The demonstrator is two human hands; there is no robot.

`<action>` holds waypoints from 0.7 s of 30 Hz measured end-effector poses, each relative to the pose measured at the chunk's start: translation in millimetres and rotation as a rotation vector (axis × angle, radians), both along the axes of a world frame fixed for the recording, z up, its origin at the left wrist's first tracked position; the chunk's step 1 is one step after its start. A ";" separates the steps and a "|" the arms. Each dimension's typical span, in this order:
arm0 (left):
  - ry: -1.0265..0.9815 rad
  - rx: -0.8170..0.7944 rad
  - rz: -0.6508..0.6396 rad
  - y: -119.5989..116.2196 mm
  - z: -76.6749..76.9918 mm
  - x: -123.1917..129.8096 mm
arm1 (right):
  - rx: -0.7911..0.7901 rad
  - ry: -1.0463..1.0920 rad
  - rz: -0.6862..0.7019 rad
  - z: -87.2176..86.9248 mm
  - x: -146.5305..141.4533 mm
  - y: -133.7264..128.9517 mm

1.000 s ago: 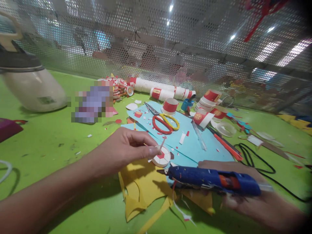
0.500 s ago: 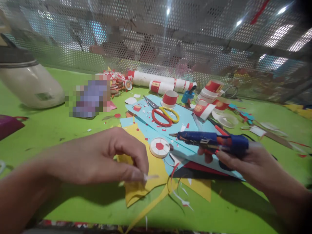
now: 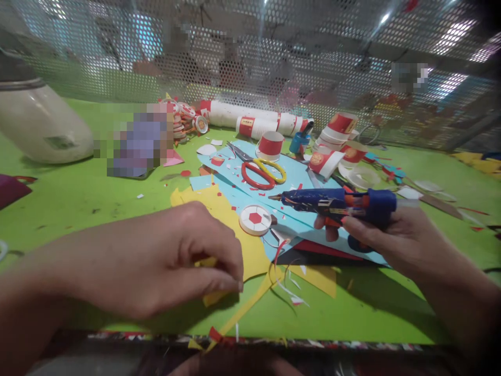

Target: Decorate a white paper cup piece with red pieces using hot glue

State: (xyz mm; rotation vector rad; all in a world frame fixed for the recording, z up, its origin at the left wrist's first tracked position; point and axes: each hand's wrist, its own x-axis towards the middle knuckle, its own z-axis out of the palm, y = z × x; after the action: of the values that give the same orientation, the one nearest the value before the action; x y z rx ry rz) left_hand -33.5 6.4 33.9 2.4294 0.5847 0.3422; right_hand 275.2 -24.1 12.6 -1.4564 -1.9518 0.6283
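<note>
My right hand (image 3: 376, 230) is wrapped round a blue glue gun (image 3: 332, 203), whose nozzle points left over light blue paper (image 3: 227, 188). My left hand (image 3: 188, 261) hovers above yellow paper (image 3: 250, 250) with thumb and fingertips pinched together; whatever they hold, if anything, is too small to make out. Between the hands lies a round white disc (image 3: 255, 220) with a red hexagon at its centre. Scissors (image 3: 263, 172) with red and yellow handles rest on the blue paper, behind the disc.
Paper cups (image 3: 338, 130) and a long stack of them (image 3: 250, 115) stand and lie at the back. A white container (image 3: 47, 120) is at the left, beside a blurred flat object (image 3: 139, 146). Paper scraps (image 3: 223, 337) line the green table's (image 3: 376, 313) front edge.
The view has tilted down, showing more below the table's front edge. A thin whitish piece seen at my left fingertips is no longer visible. The glue gun is still in my right hand.
</note>
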 end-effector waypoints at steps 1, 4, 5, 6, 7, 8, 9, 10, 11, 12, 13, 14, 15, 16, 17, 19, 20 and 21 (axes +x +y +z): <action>0.001 -0.058 -0.012 1.6 1.1 0.0 | -0.003 0.004 0.000 -0.2 -1.3 -0.6; -0.013 -0.107 0.015 7.9 1.7 1.9 | -0.054 0.022 0.009 -2.3 -4.0 -0.8; -0.014 -0.071 0.035 10.1 0.4 2.7 | -0.087 0.031 0.019 -3.4 -4.5 -0.3; -0.007 -0.024 0.051 12.1 -1.6 3.3 | -0.121 0.040 0.034 -4.5 -4.7 0.5; 0.004 0.032 0.071 13.9 -4.3 3.8 | -0.150 0.046 0.052 -5.7 -4.9 1.4; 0.015 0.082 0.079 15.5 -7.4 4.1 | -0.167 0.049 0.070 -6.8 -4.9 2.3; 0.032 0.121 0.092 16.9 -10.7 4.3 | -0.179 0.045 0.084 -7.7 -5.0 3.2; 0.052 0.143 0.096 18.0 -13.8 4.5 | -0.197 0.041 0.095 -8.5 -5.2 3.8; 0.063 0.155 0.100 19.0 -16.6 4.8 | -0.217 0.039 0.107 -9.1 -5.5 4.3; 0.069 0.160 0.103 20.0 -19.1 5.1 | -0.244 0.044 0.124 -9.4 -6.0 4.5; 0.066 0.160 0.104 20.8 -21.2 5.7 | -0.276 0.057 0.136 -9.5 -6.7 4.6; 0.060 0.160 0.108 21.7 -22.8 6.3 | -0.301 0.073 0.148 -9.4 -7.5 4.6; 0.050 0.164 0.113 22.6 -24.1 6.9 | -0.314 0.085 0.159 -9.1 -8.5 4.6; 0.038 0.171 0.118 23.5 -24.9 7.5 | -0.313 0.090 0.167 -8.9 -9.4 4.8; 0.029 0.179 0.125 24.4 -25.5 7.9 | -0.303 0.087 0.164 -8.7 -10.5 5.2; 0.004 0.197 0.135 25.9 -25.6 8.2 | -0.275 0.065 0.150 -8.8 -12.7 6.5; -0.005 0.201 0.136 26.3 -25.3 8.0 | -0.270 0.054 0.150 -9.1 -14.0 7.2; -0.011 0.199 0.133 26.5 -24.9 7.9 | -0.279 0.050 0.153 -9.5 -15.3 7.9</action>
State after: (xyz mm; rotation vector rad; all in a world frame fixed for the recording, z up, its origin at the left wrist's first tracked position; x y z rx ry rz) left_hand -25.6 33.0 9.0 2.5815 0.7415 0.4890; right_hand 259.9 -16.1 3.1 -1.4443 -2.0107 1.0303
